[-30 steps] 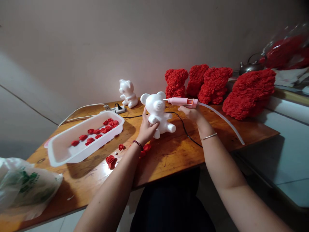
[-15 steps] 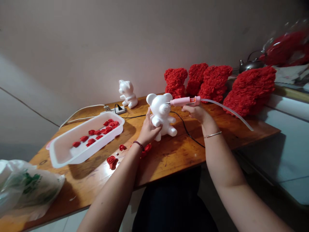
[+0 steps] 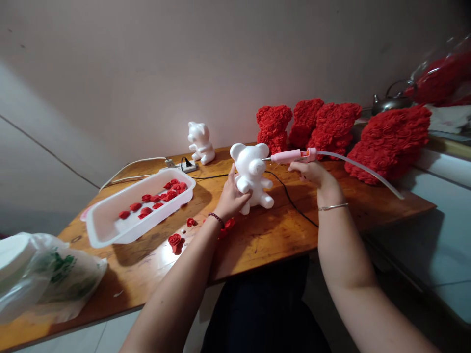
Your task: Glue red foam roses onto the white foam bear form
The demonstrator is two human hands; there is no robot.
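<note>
The white bear figure (image 3: 253,179) stood upright near the middle of the wooden table (image 3: 275,240), smooth, matte and rounded, like moulded foam. Whether its feet rested on the wood could not be told. The left hand (image 3: 231,198) gripped it from behind, fingers curled narrowly around the body and thumb up along the back. The right hand (image 3: 312,172) was closed around a slim pink glue gun (image 3: 292,156) held level, its metal tip at the side of the bear's head. A pale translucent glue stick (image 3: 362,169) trailed out of the gun's rear, bending downward.

A black cord (image 3: 294,205) ran across the table between the two wrists. Left of the bear lay a few loose red roses (image 3: 174,240) and a long white plastic tray (image 3: 106,230) holding more roses (image 3: 162,196), small, soft-looking and folded. Behind the tray lay a white power strip (image 3: 186,166), and just beyond it a second bare white bear (image 3: 200,142).

Along the wall stood several bears covered in red roses (image 3: 333,128), dense and bumpy in texture, with a metal kettle (image 3: 392,102) behind them. A crumpled plastic bag (image 3: 47,279) lay at the table's near left corner.
</note>
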